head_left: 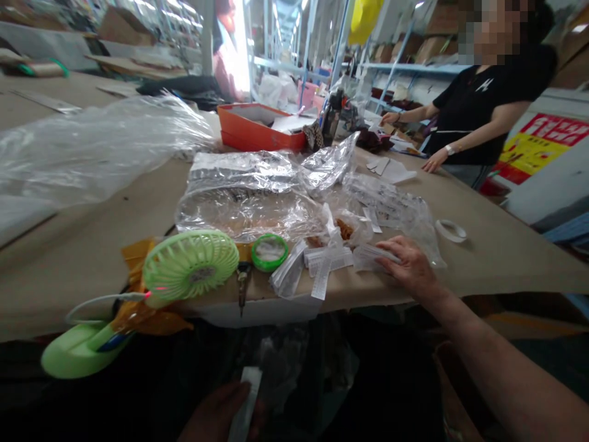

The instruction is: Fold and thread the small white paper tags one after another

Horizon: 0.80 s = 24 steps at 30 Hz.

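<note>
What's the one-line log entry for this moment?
left hand: holds white strip, off table | right hand: pinches translucent strip, at table | green fan: near edge

light: overhead tubes (188,8), glaring panel (242,52) far beyond grip of right hand (411,265) | glints: plastic bag (248,173) left of grip | dim: left hand (219,408), below grip | edges: stretched, soft

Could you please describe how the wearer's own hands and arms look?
The right hand wears no glove; its forearm shows no sleeve or watch. The left hand looks gloveless too, but shadow hides its wrist and any sleeve.
</note>
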Each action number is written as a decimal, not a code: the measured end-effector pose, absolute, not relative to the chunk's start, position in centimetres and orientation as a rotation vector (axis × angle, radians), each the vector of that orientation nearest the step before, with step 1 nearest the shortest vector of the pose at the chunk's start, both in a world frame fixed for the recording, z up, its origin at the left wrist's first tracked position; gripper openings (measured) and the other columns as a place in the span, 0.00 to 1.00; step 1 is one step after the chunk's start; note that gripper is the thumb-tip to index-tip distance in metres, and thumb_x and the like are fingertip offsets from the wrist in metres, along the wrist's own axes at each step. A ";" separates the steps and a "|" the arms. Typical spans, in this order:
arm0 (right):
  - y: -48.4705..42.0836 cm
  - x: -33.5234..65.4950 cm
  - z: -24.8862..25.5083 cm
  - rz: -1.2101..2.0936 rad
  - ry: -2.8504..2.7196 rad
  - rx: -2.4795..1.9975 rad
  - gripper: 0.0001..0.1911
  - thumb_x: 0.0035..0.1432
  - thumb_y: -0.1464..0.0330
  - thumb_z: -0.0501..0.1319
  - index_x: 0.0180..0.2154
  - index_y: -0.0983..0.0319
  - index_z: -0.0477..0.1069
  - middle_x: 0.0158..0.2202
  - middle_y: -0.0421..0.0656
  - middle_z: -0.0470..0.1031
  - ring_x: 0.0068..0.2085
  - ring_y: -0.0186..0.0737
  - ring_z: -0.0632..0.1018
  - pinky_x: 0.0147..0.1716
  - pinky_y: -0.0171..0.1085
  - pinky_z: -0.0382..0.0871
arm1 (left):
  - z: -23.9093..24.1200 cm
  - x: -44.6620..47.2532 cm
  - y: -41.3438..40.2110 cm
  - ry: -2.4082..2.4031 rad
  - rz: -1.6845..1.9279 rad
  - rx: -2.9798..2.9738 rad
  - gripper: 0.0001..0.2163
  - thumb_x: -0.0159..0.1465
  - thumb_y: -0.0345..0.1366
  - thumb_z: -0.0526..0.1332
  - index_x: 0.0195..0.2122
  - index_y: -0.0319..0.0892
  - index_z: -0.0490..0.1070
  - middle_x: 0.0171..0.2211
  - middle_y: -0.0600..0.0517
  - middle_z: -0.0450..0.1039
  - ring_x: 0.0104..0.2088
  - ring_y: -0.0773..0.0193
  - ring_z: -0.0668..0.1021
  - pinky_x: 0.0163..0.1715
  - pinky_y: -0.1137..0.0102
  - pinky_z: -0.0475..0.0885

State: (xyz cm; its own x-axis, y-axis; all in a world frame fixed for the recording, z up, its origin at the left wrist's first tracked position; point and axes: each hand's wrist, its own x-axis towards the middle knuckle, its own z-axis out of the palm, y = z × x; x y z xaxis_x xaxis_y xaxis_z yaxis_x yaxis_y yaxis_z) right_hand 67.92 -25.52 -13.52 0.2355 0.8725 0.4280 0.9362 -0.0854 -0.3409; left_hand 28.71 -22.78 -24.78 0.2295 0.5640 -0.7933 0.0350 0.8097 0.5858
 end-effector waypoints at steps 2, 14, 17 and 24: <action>-26.0 67.3 -13.4 -0.294 -1.613 -1.910 0.11 0.57 0.64 0.58 0.40 0.61 0.74 0.36 0.46 0.72 0.41 0.46 0.73 0.43 0.46 0.67 | -23.6 29.2 -22.8 1.262 0.382 0.586 0.15 0.47 0.43 0.71 0.26 0.37 0.71 0.18 0.47 0.76 0.19 0.61 0.77 0.20 0.70 0.70; -30.6 46.5 -17.2 0.943 -1.222 -1.481 0.13 0.59 0.65 0.58 0.47 0.56 0.69 0.36 0.40 0.74 0.37 0.36 0.76 0.36 0.33 0.71 | -16.9 31.2 -22.8 0.926 0.264 0.596 0.10 0.61 0.39 0.59 0.33 0.36 0.72 0.25 0.49 0.76 0.22 0.69 0.76 0.25 0.73 0.71; -29.7 44.3 -18.2 1.158 -0.967 -1.393 0.11 0.55 0.61 0.60 0.40 0.58 0.69 0.32 0.39 0.74 0.32 0.35 0.75 0.31 0.32 0.71 | -16.9 30.9 -23.2 0.877 0.299 0.581 0.11 0.61 0.41 0.59 0.34 0.36 0.73 0.27 0.49 0.76 0.22 0.70 0.75 0.25 0.74 0.71; -28.4 43.8 -18.6 1.213 -0.869 -1.449 0.10 0.53 0.61 0.62 0.27 0.61 0.68 0.23 0.35 0.67 0.22 0.28 0.65 0.21 0.29 0.63 | -17.0 30.3 -23.7 0.849 0.339 0.545 0.11 0.60 0.40 0.60 0.32 0.36 0.73 0.25 0.51 0.73 0.22 0.70 0.74 0.26 0.73 0.69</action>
State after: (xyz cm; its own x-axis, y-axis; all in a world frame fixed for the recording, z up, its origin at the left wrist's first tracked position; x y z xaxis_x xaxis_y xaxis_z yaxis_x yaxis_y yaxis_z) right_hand 43.83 -28.35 -18.59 0.2345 0.9423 -0.2390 -0.0763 -0.2273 -0.9708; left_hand 30.28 -23.70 -16.98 0.6202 0.4887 -0.6136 -0.0681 0.8128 0.5785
